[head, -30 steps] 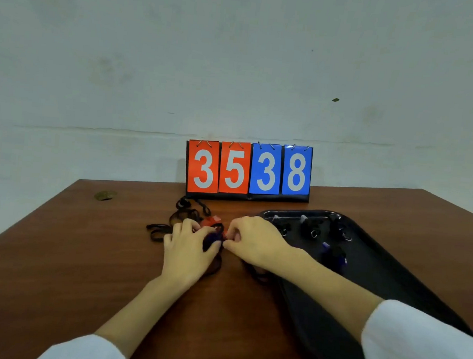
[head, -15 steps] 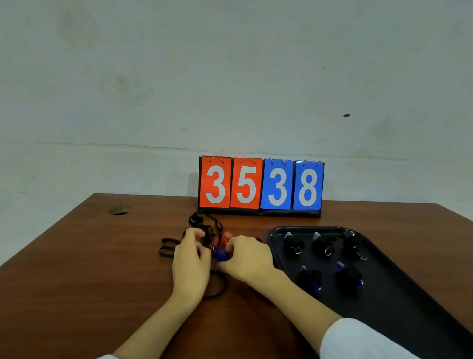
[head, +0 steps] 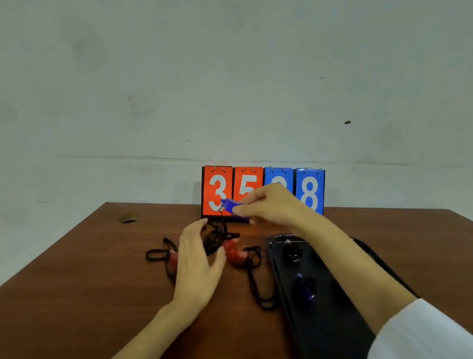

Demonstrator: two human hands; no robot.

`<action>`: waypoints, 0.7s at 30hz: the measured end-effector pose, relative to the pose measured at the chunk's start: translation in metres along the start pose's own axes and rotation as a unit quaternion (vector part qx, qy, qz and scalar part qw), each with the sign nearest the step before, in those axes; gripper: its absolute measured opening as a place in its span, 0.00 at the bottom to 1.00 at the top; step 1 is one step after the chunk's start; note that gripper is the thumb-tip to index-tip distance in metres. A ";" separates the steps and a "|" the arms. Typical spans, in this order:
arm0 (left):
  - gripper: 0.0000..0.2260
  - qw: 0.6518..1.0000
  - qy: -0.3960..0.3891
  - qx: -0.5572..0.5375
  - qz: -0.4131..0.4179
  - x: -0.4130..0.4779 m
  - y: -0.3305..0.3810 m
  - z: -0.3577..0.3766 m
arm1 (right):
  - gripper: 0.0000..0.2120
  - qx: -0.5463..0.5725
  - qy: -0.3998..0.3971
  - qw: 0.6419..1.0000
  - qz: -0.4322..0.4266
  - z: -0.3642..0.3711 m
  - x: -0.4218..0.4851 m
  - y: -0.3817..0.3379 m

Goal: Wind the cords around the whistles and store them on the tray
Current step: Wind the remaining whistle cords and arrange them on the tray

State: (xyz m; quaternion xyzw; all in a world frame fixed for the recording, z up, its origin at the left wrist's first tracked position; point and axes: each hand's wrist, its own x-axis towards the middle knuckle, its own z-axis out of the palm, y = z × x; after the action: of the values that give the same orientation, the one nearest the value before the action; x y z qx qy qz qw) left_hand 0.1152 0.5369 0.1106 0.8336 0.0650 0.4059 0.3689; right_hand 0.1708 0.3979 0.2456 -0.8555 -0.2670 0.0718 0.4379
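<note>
Pinching a translucent blue whistle (head: 231, 206) above the table (head: 76, 294), the right hand (head: 270, 205) is raised before the scoreboard (head: 310, 191). Its black cord (head: 215, 236) hangs into the loosely curled, open left hand (head: 198, 264). Red whistles (head: 234, 253) lie beside the tray (head: 330, 339).

The right hand (head: 273, 205) hides the scoreboard's (head: 217, 189) third digit. The forearm covers much of the black tray (head: 330, 330), cut off at the near edge.

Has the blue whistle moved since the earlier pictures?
Yes. The right hand has lifted the blue whistle off the table; it now shows up in front of the scoreboard, its cord hanging down to the left hand.
</note>
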 end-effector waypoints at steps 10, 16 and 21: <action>0.07 0.902 -0.159 -0.366 -0.167 0.083 0.080 -0.035 | 0.14 0.388 0.027 0.917 -0.090 -0.026 -0.003 -0.037; 0.12 0.852 -0.329 -0.382 -0.141 0.082 0.069 -0.024 | 0.14 0.541 0.087 0.834 -0.069 -0.011 0.002 -0.037; 0.06 0.842 -0.445 -0.277 -0.130 0.102 0.047 -0.047 | 0.14 0.381 0.213 0.900 -0.014 -0.018 0.007 -0.006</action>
State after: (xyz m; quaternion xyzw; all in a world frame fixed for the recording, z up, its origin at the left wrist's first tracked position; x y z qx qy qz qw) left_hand 0.1395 0.5711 0.2247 0.7714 -0.1138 -0.0589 0.6234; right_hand 0.1802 0.3916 0.2623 -0.6142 -0.1315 -0.0222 0.7778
